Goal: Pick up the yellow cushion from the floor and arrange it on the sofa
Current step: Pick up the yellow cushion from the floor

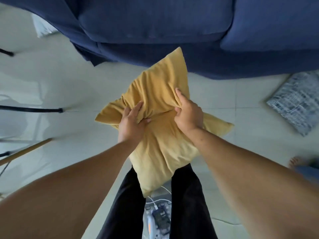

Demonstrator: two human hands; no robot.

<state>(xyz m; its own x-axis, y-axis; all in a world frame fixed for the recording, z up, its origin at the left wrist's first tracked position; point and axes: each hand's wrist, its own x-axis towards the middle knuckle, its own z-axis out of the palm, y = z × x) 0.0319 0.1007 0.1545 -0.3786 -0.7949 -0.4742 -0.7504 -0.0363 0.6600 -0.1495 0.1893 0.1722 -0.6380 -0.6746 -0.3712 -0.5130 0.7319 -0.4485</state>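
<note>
Left grip (132, 122) and right grip (188, 113) both clenched, bunching yellow cushion (160, 144) fabric; cushion off floor (69, 87).

It was a home living room: a navy fabric sofa (155, 19) stood on a glossy pale tiled floor (57, 80), a patterned grey cushion (296, 102) lay nearby.

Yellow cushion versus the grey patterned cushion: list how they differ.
The yellow cushion is plain; the grey patterned cushion is streaked grey and white. The yellow one is held up, bunched by the left hand and right hand; the grey one lies flat on the floor, untouched. Both are off the sofa.
</note>
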